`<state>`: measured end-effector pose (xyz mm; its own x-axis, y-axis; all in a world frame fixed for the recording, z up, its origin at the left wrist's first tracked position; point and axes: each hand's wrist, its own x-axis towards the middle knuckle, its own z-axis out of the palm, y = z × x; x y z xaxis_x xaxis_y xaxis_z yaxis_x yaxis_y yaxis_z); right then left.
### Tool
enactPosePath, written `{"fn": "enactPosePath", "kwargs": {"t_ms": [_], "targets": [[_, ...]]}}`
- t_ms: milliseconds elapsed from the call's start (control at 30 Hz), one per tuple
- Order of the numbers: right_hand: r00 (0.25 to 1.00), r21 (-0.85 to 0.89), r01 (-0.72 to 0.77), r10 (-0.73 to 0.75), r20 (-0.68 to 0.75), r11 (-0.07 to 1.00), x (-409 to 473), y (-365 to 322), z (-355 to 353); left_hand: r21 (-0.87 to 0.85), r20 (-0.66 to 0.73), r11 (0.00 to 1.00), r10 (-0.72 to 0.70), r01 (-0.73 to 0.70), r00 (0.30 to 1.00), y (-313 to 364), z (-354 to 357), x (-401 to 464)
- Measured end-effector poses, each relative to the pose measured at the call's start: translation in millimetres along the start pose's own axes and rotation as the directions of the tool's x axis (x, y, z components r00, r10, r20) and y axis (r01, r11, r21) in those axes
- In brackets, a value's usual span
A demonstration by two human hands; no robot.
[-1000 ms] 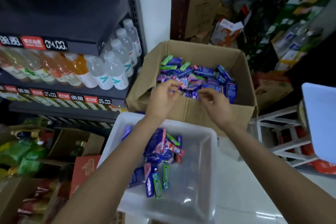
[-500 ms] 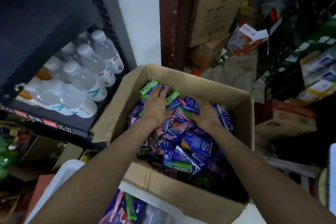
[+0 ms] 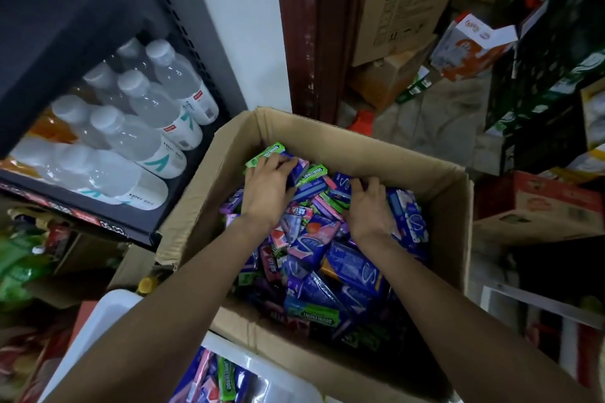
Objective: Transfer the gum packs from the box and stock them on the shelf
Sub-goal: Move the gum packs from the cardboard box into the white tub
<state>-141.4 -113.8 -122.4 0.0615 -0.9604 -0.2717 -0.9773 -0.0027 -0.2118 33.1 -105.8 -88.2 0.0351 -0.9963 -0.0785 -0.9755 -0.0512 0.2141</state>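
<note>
1. Gum packs (image 3: 327,255) fill the cardboard box (image 3: 435,186), piled loose: mostly blue/purple, w/ a few green ones. More packs lie in the white bin (image 3: 108,307) at the box's near edge.
2. Left hand (image 3: 266,189) is deep in the box at the far-left side, fingers (image 3: 281,163) curled over a green pack (image 3: 266,153) & the blue ones beside it. Looks like a grip, but the palm hides what's under it.
3. Right hand (image 3: 368,206) rests on the pile mid-box, fingers bent & pressing into packs near a blue pack (image 3: 340,188). Can't tell if it's actually holding one or just raking.
4. Step in hand, as I read it: gathering a handful from the box, both hands closing toward each other.
5. Next move prob. needs a firm scoop: packs are slick and loose, so squeeze from both sides, lift clear of the box rim, then carry over.
6. Shelf (image 3: 108,229) to the left holds water bottles (image 3: 147,114); no gum slot is visible there, so where the packs get stocked can't be told.
</note>
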Motion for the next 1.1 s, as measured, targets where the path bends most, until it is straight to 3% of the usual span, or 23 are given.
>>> {"fn": "enactPosePath", "kwargs": {"t_ms": [200, 367, 467, 567, 800, 900, 1000, 1100], "targets": [[0.997, -0.079, 0.064, -0.067, -0.034, 0.995, 9.4, 4.8, -5.6, -0.051, 0.011, 0.989, 0.143, -0.142, 0.990, 1.5, -1.1, -12.2], [0.999, -0.063, 0.037, -0.039, -0.030, 0.997, 0.1, 1.7, -4.3, -0.332, -0.130, 0.932, 0.108, -0.146, 0.986, -1.5, -9.9, -23.9], [0.993, -0.130, 0.096, -0.104, -0.055, 0.987, -2.4, 4.1, -6.3, -0.611, -0.137, 0.790, -0.041, -0.051, 0.990, 1.8, -23.9, -31.6], [0.988, -0.218, 0.137, -0.150, -0.045, 0.966, 1.9, 4.9, -12.1, -0.803, -0.038, 0.591, -0.180, 0.078, 0.983, 3.6, -32.2, -35.6], [0.957, -0.346, 0.285, -0.283, 0.056, 0.894, -0.9, 6.2, -19.8, -0.920, 0.243, 0.217, -0.337, 0.326, 0.910, 8.1, -29.0, -36.6], [0.969, -0.209, 0.238, -0.247, -0.018, 0.948, -5.5, 2.8, -26.5, -0.902, 0.334, 0.131, -0.387, 0.410, 0.859, 11.7, -25.5, -38.1], [0.985, 0.068, 0.155, -0.149, -0.092, 0.985, -15.1, 2.4, -38.2, -0.881, 0.403, 0.064, -0.415, 0.469, 0.815, 12.3, -25.3, -40.0], [0.997, 0.502, 0.075, -0.049, -0.064, 0.861, -28.2, -0.4, -50.6, -0.866, 0.466, -0.026, -0.407, 0.500, 0.786, 14.8, -28.9, -44.2]]}}
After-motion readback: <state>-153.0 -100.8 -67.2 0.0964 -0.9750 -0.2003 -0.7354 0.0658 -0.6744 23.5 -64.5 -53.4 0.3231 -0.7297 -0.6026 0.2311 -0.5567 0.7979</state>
